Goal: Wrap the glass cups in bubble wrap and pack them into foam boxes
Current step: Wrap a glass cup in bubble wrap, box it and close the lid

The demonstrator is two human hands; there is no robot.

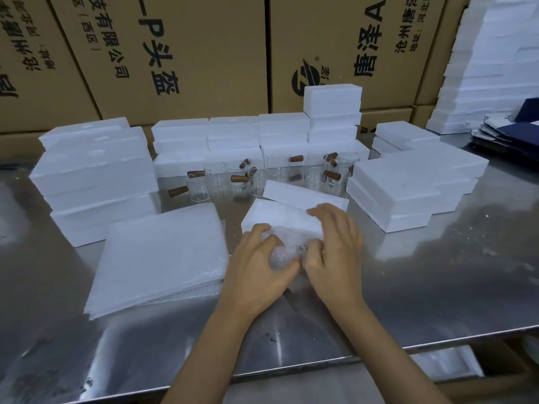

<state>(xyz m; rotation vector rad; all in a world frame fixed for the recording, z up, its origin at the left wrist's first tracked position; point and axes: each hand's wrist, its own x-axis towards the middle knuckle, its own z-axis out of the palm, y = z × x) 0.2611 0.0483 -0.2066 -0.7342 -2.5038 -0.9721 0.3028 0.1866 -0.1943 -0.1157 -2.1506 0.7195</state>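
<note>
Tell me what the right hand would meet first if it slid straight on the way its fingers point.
The right hand, gripping the bubble-wrapped cup, points away and slightly left. Its fingertips already reach the open foam box just beyond, so probably that box, then its tilted lid. Depth is hard to judge.

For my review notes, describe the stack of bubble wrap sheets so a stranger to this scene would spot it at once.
Start at the steel table and find the two hands at its near middle. Just left of the left hand lies the bubble wrap stack, flat and tilted toward the edge. Unlike the hard, blocky foam boxes behind it, it is thin, layered sheets with a dimpled, translucent surface.
</note>
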